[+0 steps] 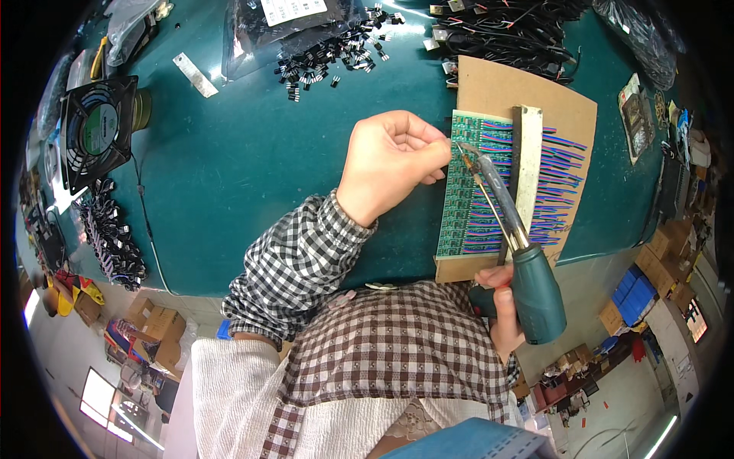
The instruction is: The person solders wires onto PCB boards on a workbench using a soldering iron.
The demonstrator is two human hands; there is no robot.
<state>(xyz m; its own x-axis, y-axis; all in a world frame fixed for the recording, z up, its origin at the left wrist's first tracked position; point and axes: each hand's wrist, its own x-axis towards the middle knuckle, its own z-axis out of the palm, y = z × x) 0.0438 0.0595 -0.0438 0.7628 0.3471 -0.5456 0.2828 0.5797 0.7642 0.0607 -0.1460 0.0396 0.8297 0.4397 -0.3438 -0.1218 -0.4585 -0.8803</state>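
Remotely, I judge this soldering: right hand (506, 315) grips soldering iron (540, 298); left hand (391, 159), pinched together, contents unclear, has circuit boards (456, 210) just rightward; next needs steady tip (468, 151).

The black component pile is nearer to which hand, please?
Left: the left hand is below and right of the pile; the right hand, holding the soldering iron, is farther down and right.
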